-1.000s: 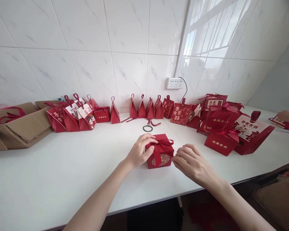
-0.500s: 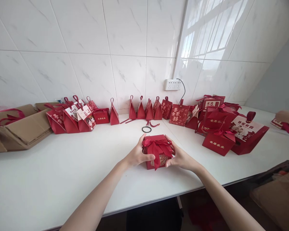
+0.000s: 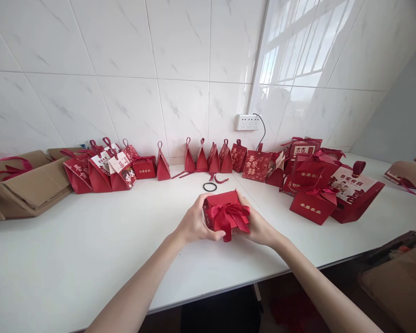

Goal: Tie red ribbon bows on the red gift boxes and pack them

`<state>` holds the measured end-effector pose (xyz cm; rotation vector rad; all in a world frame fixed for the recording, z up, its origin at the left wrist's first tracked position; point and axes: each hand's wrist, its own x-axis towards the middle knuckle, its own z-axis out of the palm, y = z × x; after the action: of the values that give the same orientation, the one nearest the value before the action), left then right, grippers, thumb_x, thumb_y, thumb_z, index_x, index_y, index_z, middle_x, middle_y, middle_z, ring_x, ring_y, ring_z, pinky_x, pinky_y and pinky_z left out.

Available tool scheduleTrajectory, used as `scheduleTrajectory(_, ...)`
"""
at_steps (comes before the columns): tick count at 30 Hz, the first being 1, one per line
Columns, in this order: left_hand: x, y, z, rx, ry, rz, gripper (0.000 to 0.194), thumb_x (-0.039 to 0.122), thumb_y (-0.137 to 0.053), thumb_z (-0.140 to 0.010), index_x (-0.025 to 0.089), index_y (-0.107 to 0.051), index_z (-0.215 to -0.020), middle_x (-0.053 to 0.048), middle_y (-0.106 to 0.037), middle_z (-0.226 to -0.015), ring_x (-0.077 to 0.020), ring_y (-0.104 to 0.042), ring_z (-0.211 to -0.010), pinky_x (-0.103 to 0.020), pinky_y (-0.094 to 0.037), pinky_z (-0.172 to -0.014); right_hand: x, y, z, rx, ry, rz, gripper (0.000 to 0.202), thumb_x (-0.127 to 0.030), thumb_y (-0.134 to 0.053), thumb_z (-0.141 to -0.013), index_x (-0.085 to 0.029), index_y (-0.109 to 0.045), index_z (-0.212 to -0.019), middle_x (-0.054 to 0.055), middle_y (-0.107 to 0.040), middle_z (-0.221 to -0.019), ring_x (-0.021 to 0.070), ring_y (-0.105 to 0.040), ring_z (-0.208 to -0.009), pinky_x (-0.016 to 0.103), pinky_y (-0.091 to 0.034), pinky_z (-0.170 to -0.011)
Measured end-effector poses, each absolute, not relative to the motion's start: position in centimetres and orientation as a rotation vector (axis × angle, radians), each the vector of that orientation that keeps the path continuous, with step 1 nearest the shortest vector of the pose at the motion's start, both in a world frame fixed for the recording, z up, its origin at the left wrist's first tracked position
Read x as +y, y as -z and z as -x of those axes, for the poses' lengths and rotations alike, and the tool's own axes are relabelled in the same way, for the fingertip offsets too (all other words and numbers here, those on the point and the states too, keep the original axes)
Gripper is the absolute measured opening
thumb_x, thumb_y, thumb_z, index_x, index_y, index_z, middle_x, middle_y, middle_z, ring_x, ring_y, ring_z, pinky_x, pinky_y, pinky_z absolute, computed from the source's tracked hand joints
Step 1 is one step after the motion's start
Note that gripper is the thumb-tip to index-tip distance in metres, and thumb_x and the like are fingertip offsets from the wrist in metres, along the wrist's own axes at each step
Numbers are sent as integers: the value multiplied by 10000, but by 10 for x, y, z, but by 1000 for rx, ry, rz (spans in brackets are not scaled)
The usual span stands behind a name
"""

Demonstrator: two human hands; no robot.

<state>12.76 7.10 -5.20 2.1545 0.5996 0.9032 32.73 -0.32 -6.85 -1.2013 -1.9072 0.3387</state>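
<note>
A small red gift box [image 3: 222, 199] with a red ribbon bow [image 3: 227, 216] on it is held between my two hands above the white table. My left hand [image 3: 197, 221] wraps its left side, thumb along the lower front edge. My right hand [image 3: 255, 225] grips the right side, its fingers partly hidden by the box and ribbon. The box is tilted, so its top flap shows and the bow faces me. Just beyond it a black ring-shaped band [image 3: 210, 187] lies on the table.
Red triangular gift boxes [image 3: 201, 159] line the wall. A folded brown cardboard box [image 3: 34, 189] lies left. More red boxes [image 3: 314, 206] are piled at right, below the power strip [image 3: 248, 122]. Another person's hand [image 3: 407, 170] is at the far right over a box.
The gift box has been tipped, showing more of its top and hiding the printed front. My hands have turned with it. The other person's hands at the far right have shifted.
</note>
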Motion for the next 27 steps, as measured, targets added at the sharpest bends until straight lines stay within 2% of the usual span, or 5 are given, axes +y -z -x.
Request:
scheduleTrajectory(4,81,52,-120,565,-1018,-2365,889,314,-781,-497,187,-340,-1258,-146,-469,-1286,-304,-483,-1190,-424,-420,-999,3,57,-334,-1879,-580,1141,994,-421,-697,-740,-279,-44,-1476,162,-321,-1449,291,-424,-1276,500,-393,-1009)
scheduleTrajectory(9,104,49,-98,680,-908,-2228,907,313,-761,-559,213,-313,-1341,-118,-454,-1335,-282,-475,-1208,-400,-402,-1019,23,28,-337,-1735,-1275,1153,864,-748,-461,-738,-244,-291,-1419,151,-357,-1444,308,-457,-1250,434,-491,-909)
scheduleTrajectory(16,114,50,-88,606,-821,-1799,997,381,-709,-656,265,-121,-1453,-75,-479,-1346,-255,-426,-1272,-389,-310,-1082,63,39,-304,-1619,-928,1468,381,-553,-553,-800,-197,-508,-929,82,-618,-1023,218,-623,-889,325,-527,-659)
scheduleTrajectory(20,108,53,-104,709,-970,-1566,672,519,-538,-787,239,-308,-1353,-72,-565,-1204,-238,-538,-1136,-377,-402,-989,65,54,-304,-1594,-829,1385,339,-528,-539,-808,-208,-469,-898,50,-597,-971,167,-612,-779,314,-511,-666)
scheduleTrajectory(27,97,50,-117,776,-1013,-1622,533,345,-659,-742,259,-384,-1190,3,-610,-967,-175,-611,-896,-311,-471,-830,45,42,-316,-1601,-514,1524,407,-587,-548,-771,-209,-408,-716,-7,-500,-745,131,-495,-660,269,-420,-585)
